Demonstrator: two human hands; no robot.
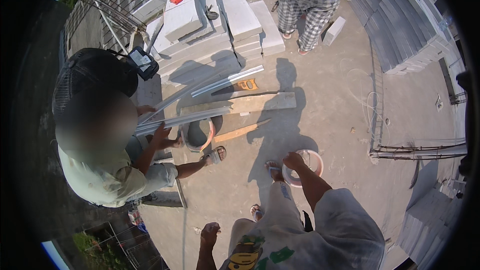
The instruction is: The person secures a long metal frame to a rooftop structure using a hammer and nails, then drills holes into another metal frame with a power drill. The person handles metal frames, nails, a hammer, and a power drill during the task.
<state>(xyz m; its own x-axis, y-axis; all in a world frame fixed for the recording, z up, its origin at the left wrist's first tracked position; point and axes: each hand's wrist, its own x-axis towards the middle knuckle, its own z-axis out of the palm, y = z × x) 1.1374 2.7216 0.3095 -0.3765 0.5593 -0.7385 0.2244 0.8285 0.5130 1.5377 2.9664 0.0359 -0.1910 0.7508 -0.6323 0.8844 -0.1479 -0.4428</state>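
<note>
- Low and centre, the wearer's right hand point(294, 160) is over the left side of a bucket point(318, 160), with the left hand point(210, 231) well apart, farther left and nearer the body
- Out left now, a co-worker point(107, 170), metal channels point(185, 119) running rightward from the hands, across the far side of a second bucket point(214, 132)
- Straight ahead, a plank point(275, 101) on the floor: wood strip point(242, 131) before it, handsaw point(247, 84) behind, another channel point(245, 75) behind that
- Farther back, stacked blocks point(240, 15), and just right of them a standing person point(310, 15), single block point(334, 31) beside the feet
- Over right, a long block stack point(395, 25), cord point(370, 102) on the floor before it, rebar point(400, 157) nearer still
</note>
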